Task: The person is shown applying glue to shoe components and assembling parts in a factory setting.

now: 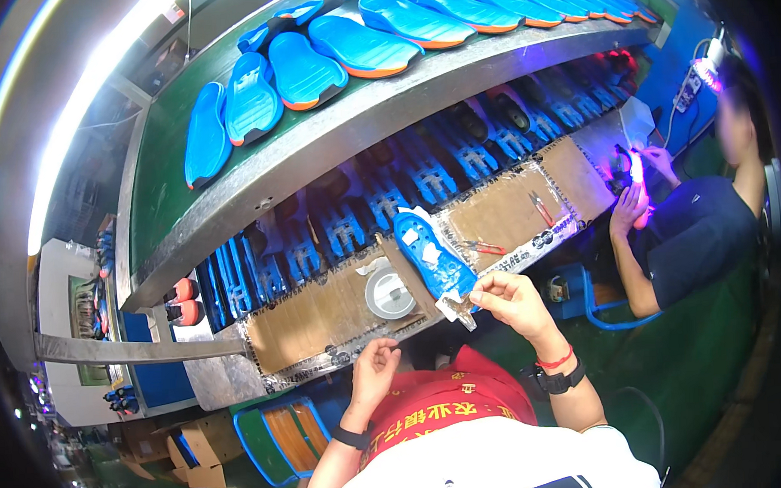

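In front of me a blue plastic foot-shaped shell [431, 254] lies at the bench's near edge, with white patches on its surface. My right hand [513, 302] is at the shell's near end, thumb and fingers pinched on a small shiny piece [463, 312], partly whitish and brownish. Its exact kind is too small to tell, and I cannot tell whether it touches the shell. My left hand [376, 371] hovers off the bench edge with fingers loosely curled; nothing shows in it. Left of the shell a roll of tape [390, 294] lies flat, close to my left hand.
Red-handled pliers [483, 248] and a second pair [541, 209] lie on cardboard [493, 213] to the right. Several blue parts [431, 182] stand below a green shelf [168, 166] bearing blue shells [307, 70]. At right, a co-worker [700, 233] handles something under purple light.
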The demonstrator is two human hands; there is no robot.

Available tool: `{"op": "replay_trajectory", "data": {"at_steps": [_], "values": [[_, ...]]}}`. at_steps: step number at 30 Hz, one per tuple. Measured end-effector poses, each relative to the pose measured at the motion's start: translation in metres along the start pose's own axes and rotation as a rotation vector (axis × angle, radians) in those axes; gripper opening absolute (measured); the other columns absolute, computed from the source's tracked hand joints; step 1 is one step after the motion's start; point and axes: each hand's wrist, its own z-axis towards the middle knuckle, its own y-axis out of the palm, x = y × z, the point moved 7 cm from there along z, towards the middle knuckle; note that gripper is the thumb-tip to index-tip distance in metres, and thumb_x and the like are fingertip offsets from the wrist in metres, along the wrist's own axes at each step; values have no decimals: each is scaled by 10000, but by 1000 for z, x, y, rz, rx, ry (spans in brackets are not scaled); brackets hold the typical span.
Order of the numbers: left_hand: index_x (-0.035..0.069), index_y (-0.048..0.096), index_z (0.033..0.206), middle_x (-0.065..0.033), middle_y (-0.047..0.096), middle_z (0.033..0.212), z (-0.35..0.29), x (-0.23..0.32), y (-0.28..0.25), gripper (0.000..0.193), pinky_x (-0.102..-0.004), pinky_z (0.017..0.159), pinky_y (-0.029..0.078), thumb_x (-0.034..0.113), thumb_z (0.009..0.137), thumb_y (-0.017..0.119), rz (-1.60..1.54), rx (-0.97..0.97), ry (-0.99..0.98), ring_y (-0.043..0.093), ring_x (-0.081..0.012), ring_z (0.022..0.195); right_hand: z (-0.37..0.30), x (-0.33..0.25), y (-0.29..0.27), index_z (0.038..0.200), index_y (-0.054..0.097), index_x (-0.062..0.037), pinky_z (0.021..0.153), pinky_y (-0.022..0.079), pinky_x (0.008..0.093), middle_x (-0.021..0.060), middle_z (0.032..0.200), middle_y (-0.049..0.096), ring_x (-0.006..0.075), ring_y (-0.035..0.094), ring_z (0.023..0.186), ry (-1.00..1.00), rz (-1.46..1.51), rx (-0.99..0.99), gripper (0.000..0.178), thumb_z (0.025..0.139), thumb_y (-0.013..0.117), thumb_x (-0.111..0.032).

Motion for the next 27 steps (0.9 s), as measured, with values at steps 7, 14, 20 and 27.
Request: {"op": "replay_trajectory", "data": {"at_steps": [7, 14, 20, 27], "values": [[1, 603, 1068, 53, 530, 746, -9, -3, -5, 179, -152, 569, 391, 10, 894, 642, 85, 18, -20, 476, 1, 635, 4, 9, 5, 958, 656, 6, 767, 503, 221, 13, 883, 673, 72, 627, 822, 58, 5, -88, 93, 895, 668, -62], [1, 607, 1067, 52, 526, 739, -16, -6, -7, 178, -155, 563, 390, 12, 892, 642, 81, 49, -40, 471, 0, 626, 9, 13, 11, 988, 682, -16, 613, 449, 200, -29, 742, 632, 23, 566, 676, -42, -83, -35, 139, 885, 688, -109], [44, 642, 1039, 48, 544, 706, -20, -14, -13, 171, -185, 575, 429, 65, 870, 664, 112, 92, -3, 491, -10, 618, 11, -1, 9, 945, 735, -81, 450, 222, 239, -71, 486, 372, 11, 290, 460, -102, -548, 56, 132, 831, 723, -147], [35, 644, 1036, 23, 561, 713, -27, -23, -31, 186, -207, 589, 461, 84, 860, 679, 157, 121, -47, 518, -43, 615, 18, -1, 18, 951, 737, -80, 451, 243, 230, -71, 497, 412, 10, 317, 464, -170, -425, 37, 136, 830, 728, -143]]}}
